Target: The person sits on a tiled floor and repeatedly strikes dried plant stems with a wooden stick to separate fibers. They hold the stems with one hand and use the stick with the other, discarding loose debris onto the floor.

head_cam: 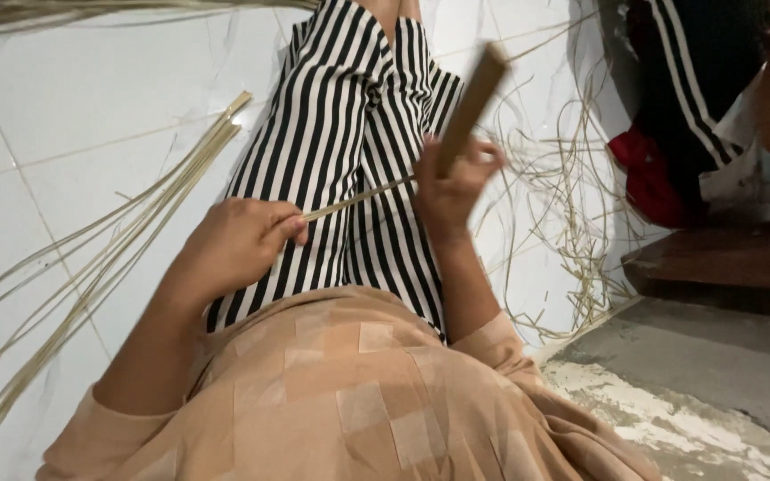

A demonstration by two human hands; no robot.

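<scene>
My left hand (238, 239) pinches a thin pale bamboo strip (358, 197) between thumb and fingers, over my lap in black-and-white striped cloth (349, 134). The strip runs up and right to my right hand (453, 183), which is closed around the wooden handle of a tool (474, 98) held tilted upward. The tool's working end meets the strip behind my right fingers and is hidden.
A bundle of long pale strips (109, 240) lies on the white tiled floor (73, 107) at left. Thin curly shavings (563, 205) are scattered at right. A dark wooden step (724, 263), a concrete ledge (697, 365) and another person's striped dark clothing (697, 80) are at right.
</scene>
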